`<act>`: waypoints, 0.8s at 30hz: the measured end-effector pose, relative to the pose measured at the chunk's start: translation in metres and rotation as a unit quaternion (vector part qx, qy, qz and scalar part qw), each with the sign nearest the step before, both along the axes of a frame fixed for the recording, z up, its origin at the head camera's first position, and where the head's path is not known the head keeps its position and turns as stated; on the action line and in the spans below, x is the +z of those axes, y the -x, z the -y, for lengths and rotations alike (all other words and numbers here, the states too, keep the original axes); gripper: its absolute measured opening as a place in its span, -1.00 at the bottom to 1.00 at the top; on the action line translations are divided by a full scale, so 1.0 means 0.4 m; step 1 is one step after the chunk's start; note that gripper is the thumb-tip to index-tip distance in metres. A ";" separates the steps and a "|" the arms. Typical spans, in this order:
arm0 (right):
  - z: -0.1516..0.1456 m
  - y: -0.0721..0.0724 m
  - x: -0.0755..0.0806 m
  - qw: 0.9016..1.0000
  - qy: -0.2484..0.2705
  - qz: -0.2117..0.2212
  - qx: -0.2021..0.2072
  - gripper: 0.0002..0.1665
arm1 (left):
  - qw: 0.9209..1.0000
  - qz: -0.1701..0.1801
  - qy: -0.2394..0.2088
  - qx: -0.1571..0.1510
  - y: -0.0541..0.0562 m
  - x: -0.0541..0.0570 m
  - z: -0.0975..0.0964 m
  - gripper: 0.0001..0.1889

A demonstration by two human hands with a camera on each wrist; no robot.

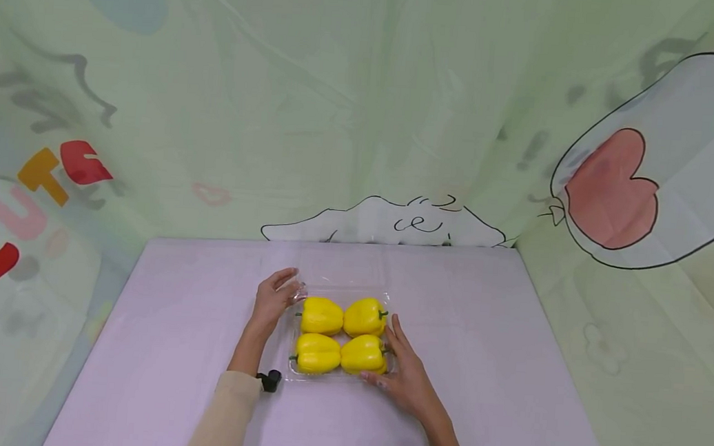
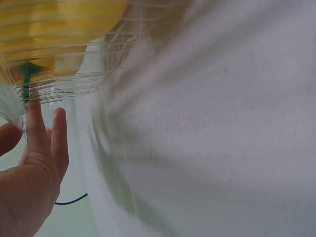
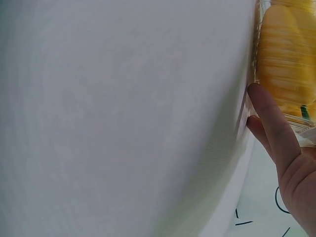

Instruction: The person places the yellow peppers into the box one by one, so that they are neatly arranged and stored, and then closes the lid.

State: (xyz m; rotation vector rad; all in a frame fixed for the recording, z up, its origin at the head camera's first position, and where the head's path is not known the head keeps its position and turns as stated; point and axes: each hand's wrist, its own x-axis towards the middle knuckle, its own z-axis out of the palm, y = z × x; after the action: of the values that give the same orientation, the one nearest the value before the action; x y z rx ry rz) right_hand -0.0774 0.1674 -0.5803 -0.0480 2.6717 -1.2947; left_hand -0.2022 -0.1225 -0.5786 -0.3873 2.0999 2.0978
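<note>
A clear plastic clamshell box (image 1: 321, 381) on the table holds several yellow bell peppers (image 1: 318, 354) with green stems, set in two rows. At its far left corner, my left hand (image 1: 272, 305) pinches the clear edge; in the left wrist view, the thumb (image 2: 7, 138) and forefinger stand on either side of the plastic. My right hand (image 1: 411, 379) rests against the box's near right corner, thumb at the front rim and fingers spread along the right side. The right wrist view shows straight fingers (image 3: 276, 126) touching the ribbed wall (image 3: 291, 118) outside a pepper.
A pale lilac cloth covers the table (image 1: 481, 314). Printed fabric walls (image 1: 351, 126) stand behind it and at both sides. Black wrist mounts (image 1: 270, 381) show on both arms.
</note>
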 end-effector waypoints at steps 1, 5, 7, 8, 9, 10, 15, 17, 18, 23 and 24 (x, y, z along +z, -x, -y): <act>0.000 0.000 0.000 1.000 0.000 -0.002 0.001 0.31 | 1.000 -0.001 -0.004 0.000 0.000 0.001 0.000 -0.48; 0.000 -0.001 0.001 1.000 0.004 0.002 -0.001 0.32 | 1.000 -0.012 -0.010 0.002 0.000 0.002 0.000 -0.47; 0.001 -0.001 0.002 1.000 0.002 0.000 -0.001 0.31 | 1.000 -0.023 -0.016 0.003 0.000 0.003 0.000 -0.48; 0.001 -0.001 0.003 1.000 0.002 0.000 -0.002 0.31 | 0.999 -0.030 -0.018 0.003 0.000 0.004 0.000 -0.49; 0.001 -0.001 0.004 1.000 0.002 0.001 -0.002 0.31 | 0.999 -0.036 -0.024 0.004 -0.001 0.005 -0.001 -0.50; 0.001 -0.001 0.004 1.000 0.001 0.001 -0.002 0.31 | 0.999 -0.043 -0.031 0.005 -0.002 0.008 -0.001 -0.52; 0.001 0.001 0.005 1.000 0.002 0.003 -0.001 0.31 | 0.996 -0.075 -0.042 0.007 -0.014 0.024 0.001 -0.58; 0.001 0.000 0.004 1.000 0.002 0.001 -0.001 0.31 | 0.996 -0.088 -0.028 0.005 -0.021 0.028 0.004 -0.60; 0.001 0.000 0.004 1.000 0.002 0.001 -0.001 0.31 | 0.996 -0.093 -0.015 0.005 -0.025 0.030 0.006 -0.61; 0.000 0.001 0.002 1.000 0.002 0.003 -0.001 0.32 | 0.990 -0.118 0.081 0.000 -0.050 0.031 0.018 -0.68; 0.000 0.001 0.001 1.000 0.002 0.005 -0.002 0.32 | 0.988 -0.122 0.097 0.000 -0.056 0.032 0.021 -0.69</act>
State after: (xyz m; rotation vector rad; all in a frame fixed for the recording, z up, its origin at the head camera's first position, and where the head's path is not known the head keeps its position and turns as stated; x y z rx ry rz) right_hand -0.0779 0.1675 -0.5797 -0.0371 2.6621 -1.2986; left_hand -0.1797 -0.1307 -0.5658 -0.1571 2.4517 2.0374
